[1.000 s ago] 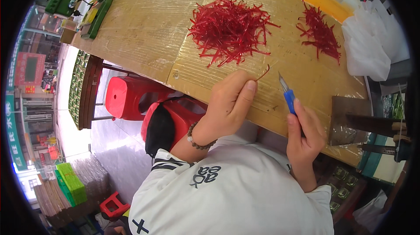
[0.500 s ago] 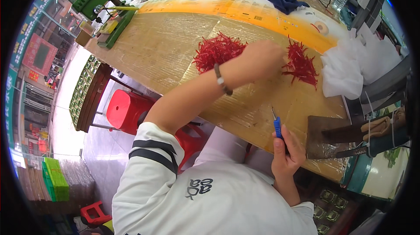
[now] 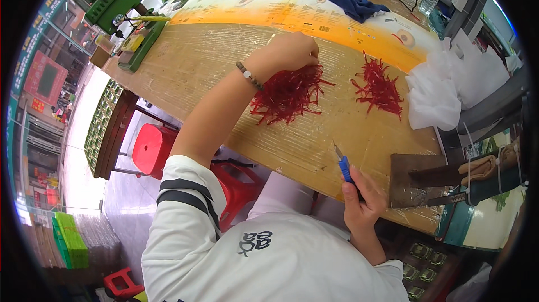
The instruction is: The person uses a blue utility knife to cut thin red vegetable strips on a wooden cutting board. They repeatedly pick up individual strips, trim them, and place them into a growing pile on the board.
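Far out over the cardboard-covered worktable (image 3: 185,66), the left hand (image 3: 286,52) rests with fingers curled down into the larger heap of thin red strands (image 3: 289,93), its fingertips hidden among them. The strands are tangled, glossy and dark red, spilling toward the person. Just right of that hand lies a smaller heap of red strands (image 3: 382,85), apart from the first. Near the table's close edge, the right hand (image 3: 364,201) is closed around a small blue-handled utility knife (image 3: 343,166), blade pointing away. Beyond both hands runs a long orange and cream printed sheet (image 3: 292,7).
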